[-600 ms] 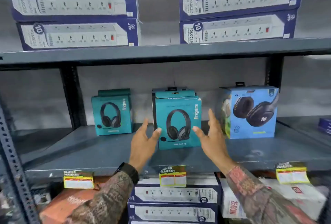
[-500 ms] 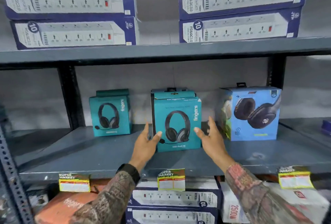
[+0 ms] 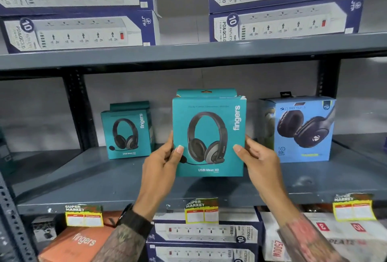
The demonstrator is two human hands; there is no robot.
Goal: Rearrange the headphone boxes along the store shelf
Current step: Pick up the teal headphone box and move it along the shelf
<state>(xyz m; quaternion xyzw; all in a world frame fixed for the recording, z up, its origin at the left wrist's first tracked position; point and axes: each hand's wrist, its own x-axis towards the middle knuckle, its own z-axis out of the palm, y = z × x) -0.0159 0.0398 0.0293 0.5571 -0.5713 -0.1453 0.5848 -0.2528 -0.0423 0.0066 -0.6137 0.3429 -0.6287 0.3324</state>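
Both hands (image 3: pixel 209 163) closed in, clamping the teal box (image 3: pixel 209 136) by its sides | risk: swinging right could hit the blue box (image 3: pixel 301 129).

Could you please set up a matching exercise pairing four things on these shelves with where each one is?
Things:
1. middle teal headphone box
2. small teal headphone box
3. blue headphone box
4. power strip boxes

Places:
A. on the top shelf, stacked in twos
B. standing at the right of the middle shelf
C. held between the left hand and the right hand
D. standing at the left, further back

Pairs: 1-C, 2-D, 3-B, 4-A
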